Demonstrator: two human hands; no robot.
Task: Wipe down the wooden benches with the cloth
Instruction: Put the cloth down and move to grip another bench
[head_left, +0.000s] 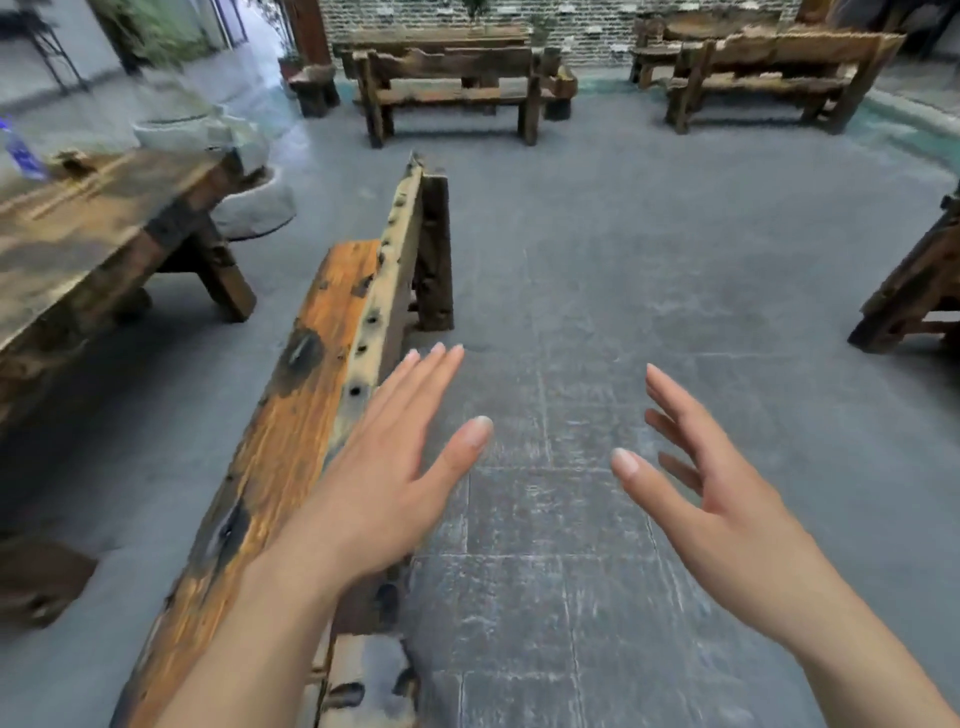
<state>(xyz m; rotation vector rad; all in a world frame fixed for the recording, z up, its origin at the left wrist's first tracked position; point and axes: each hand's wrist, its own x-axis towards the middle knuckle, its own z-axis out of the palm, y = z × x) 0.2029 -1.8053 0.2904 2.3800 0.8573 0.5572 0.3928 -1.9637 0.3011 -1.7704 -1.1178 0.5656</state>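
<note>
Nearest the camera in the head view are two bare forearms reaching forward. The left hand (384, 467) is spread flat with straight fingers, its grip fully open and holding nothing. It hovers over the right edge of the near bench (291, 415); whether it touches the wood cannot be told. The right hand (727, 493) is over the grey stone floor (571, 260), well right of that bench. Its fingers are loosely fanned, so this grip is open and empty too.

The near bench runs from the near left away toward the middle, with an orange, dark-stained seat plank and a pegged back rail. No cloth shows anywhere, in either hand or on the wood. Two more benches stand at the far wall, one at centre (452, 88) and one to the right (769, 78). Part of another (914, 291) sits at the right edge. On the left, a wooden tabletop (93, 223) carries a blurred blue-labelled bottle (21, 153).

I judge the wiping not under way at this moment, as both hands are empty. The next move calls for getting the cloth into a hand, then bringing it down onto the near bench's seat.
</note>
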